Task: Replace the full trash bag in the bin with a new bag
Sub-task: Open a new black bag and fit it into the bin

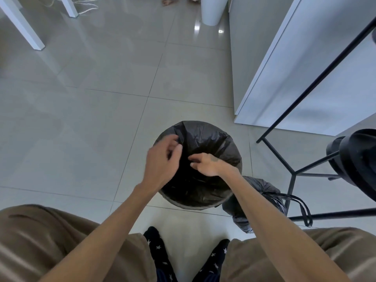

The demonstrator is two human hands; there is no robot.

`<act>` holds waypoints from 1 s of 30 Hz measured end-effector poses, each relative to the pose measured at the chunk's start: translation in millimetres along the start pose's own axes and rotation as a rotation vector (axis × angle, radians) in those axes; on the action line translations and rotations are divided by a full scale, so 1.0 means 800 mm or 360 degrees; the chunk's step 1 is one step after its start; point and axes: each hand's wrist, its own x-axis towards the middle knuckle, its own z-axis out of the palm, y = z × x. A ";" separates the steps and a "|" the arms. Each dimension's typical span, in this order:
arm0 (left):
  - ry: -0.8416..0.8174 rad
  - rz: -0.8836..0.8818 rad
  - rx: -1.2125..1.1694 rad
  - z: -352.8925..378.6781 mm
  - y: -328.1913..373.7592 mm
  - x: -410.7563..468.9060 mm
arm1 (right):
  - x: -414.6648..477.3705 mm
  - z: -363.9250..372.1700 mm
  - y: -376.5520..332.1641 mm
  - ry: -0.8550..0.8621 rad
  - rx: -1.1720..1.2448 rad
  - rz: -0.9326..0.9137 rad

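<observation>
A round bin (188,204) stands on the tiled floor in front of my feet, with a black bag (209,143) spread over its mouth. My left hand (162,159) pinches the bag's plastic near the bin's left rim. My right hand (205,164) presses into the middle of the bag, fingers curled on the plastic. A tied full grey-black bag (258,192) with drawstring loops lies on the floor just right of the bin, partly behind my right forearm.
A black metal frame (293,174) with a dark seat stands to the right. White cabinets (295,68) rise at the upper right. A white bin (212,11) stands far back, and white table legs (24,27) at the upper left.
</observation>
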 end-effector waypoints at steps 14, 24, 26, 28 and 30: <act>-0.1509 0.0561 0.1946 0.058 -0.040 0.048 | 0.022 -0.009 0.037 0.0143 0.0040 0.0174; -0.2095 -0.0224 0.0646 0.098 -0.002 0.001 | 0.043 -0.034 0.023 -0.0066 0.0044 0.0101; -0.2283 -0.0275 0.0704 0.106 -0.005 -0.004 | 0.047 -0.037 0.018 -0.0073 0.0039 0.0090; -0.2358 -0.0355 0.0782 0.112 -0.012 -0.009 | 0.050 -0.041 0.013 -0.0036 0.0080 0.0069; -0.2337 -0.0449 0.0823 0.116 -0.017 -0.011 | 0.050 -0.042 0.008 -0.0003 0.0127 0.0044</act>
